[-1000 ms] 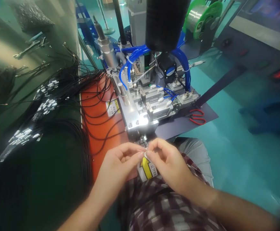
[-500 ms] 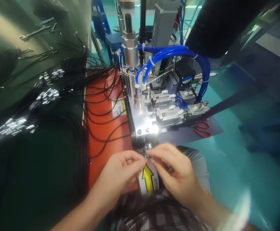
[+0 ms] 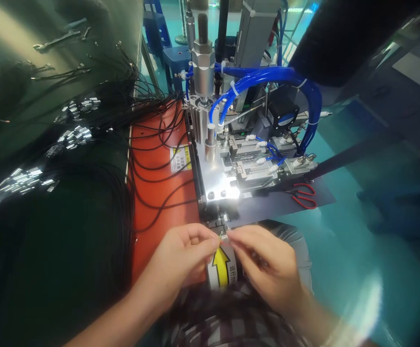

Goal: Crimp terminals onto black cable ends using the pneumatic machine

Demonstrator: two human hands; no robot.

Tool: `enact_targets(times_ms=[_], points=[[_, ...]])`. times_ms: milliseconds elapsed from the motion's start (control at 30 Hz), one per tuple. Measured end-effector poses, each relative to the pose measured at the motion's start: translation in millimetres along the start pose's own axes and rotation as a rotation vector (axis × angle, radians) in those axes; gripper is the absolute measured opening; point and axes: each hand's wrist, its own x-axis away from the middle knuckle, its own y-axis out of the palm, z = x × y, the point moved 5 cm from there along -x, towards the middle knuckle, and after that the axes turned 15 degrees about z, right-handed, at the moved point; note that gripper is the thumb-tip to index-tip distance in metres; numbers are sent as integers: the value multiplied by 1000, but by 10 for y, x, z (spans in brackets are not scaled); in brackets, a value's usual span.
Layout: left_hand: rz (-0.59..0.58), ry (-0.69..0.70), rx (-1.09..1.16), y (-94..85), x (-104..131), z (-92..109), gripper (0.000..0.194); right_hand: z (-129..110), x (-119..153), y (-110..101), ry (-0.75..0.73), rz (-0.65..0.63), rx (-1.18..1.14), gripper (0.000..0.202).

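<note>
Far left of the hands, black cables (image 3: 121,115) lie heaped on the dark green table (image 3: 69,289), their silvery ends (image 3: 25,180) gathered in clusters, probably to keep them sorted; a wrench (image 3: 56,41) lies beyond them, well apart from the hands; nearer the left hand, loops of cable spread over an orange base (image 3: 159,219), which seems to give their slack somewhere to rest.

The left hand (image 3: 186,250) pinches thin wires (image 3: 220,236) between thumb and forefinger, their tips poking up between the two hands, perhaps so that each strand shows apart; below them is a label with a yellow arrow (image 3: 222,270); just ahead stands a metal machine (image 3: 213,178) with blue tubes (image 3: 268,74) tied in a bundle, likely to hold them together.

The right hand (image 3: 268,253) is half curled, its fingertips just beside the wires; whether it grips a strand I cannot tell; ahead and to its right lie red-handled cutters (image 3: 306,195), seemingly placed within its reach.
</note>
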Motion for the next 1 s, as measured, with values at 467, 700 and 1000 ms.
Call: enact_targets(times_ms=[467, 700, 1000], points=[[-7, -2, -29, 13, 23, 19, 24, -29, 81, -20, -151, -40, 117, 31], [50, 81, -116, 15, 40, 61, 23, 130, -53, 41, 423, 6, -107, 5], [44, 172, -153, -1, 85, 33, 26, 145, -20, 134, 731, -207, -198, 11]])
